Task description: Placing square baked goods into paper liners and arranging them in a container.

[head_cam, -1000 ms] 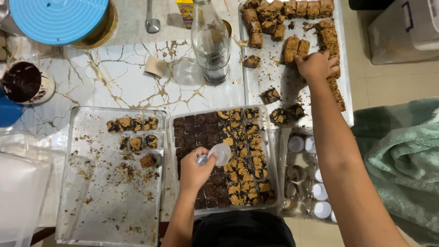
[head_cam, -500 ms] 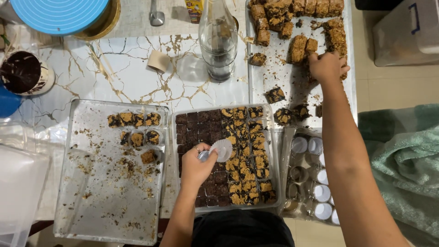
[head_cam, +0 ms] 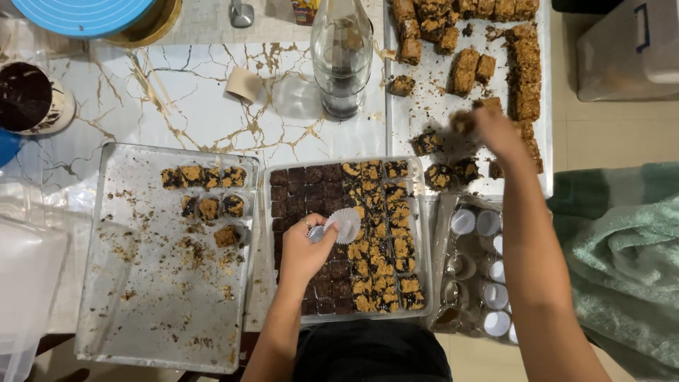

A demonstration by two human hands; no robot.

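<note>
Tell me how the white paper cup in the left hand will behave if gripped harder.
The paper cup looks thin and pleated, so it would probably crumple rather than hold shape. The left hand pinches it by its rim alone, suggesting it is very light. Empty, it would likely tip or blow off easily.

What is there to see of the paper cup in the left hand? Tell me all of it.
The paper cup is a small white baking cup with a pleated, fluted wall and a flat round base, thin and empty. It is tipped on its side, its open mouth facing the camera. The fingertips of the left hand pinch its lower left edge and hold it above the middle tray of brownie squares. Nothing else touches it.
</note>
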